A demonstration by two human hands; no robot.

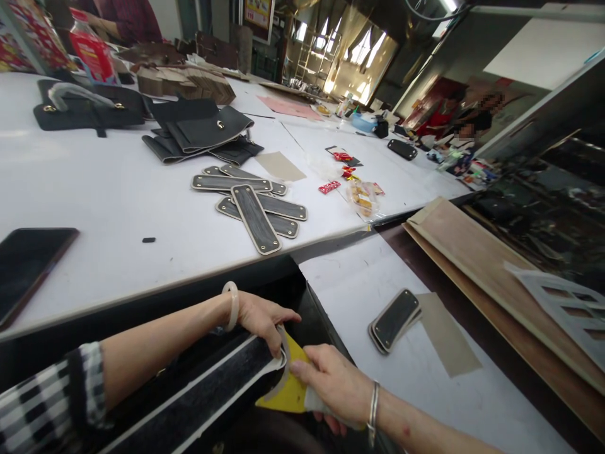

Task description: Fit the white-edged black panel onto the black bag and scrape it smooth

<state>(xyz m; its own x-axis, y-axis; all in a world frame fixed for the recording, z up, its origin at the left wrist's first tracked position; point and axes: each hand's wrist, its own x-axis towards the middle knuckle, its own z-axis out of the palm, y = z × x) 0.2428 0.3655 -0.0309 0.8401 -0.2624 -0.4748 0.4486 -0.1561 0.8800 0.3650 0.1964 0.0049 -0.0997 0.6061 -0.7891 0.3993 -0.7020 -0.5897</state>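
Observation:
My left hand [262, 321] is closed on the near-right end of a long black strip with pale edges [203, 384]. Its thumb presses on the strip's curled end, and the index finger points out to the right. My right hand [335, 381] grips a yellow sheet-like piece [290, 378] whose edge meets the strip's end. A whitish part also shows under the right fingers, its kind unclear. The strip runs down to the lower left over a dark surface. To the right of my hands lies a small stack of black rounded pieces with rivets [394, 321].
Riveted black strips [255, 217] lie in a loose pile on the white table [113, 195]. Behind them are folded black leather pieces [198, 129]. A phone [33, 268] is at the left, wrapped snacks [363, 197] farther right. Large brown boards [501, 284] flank the right side. People work in the background.

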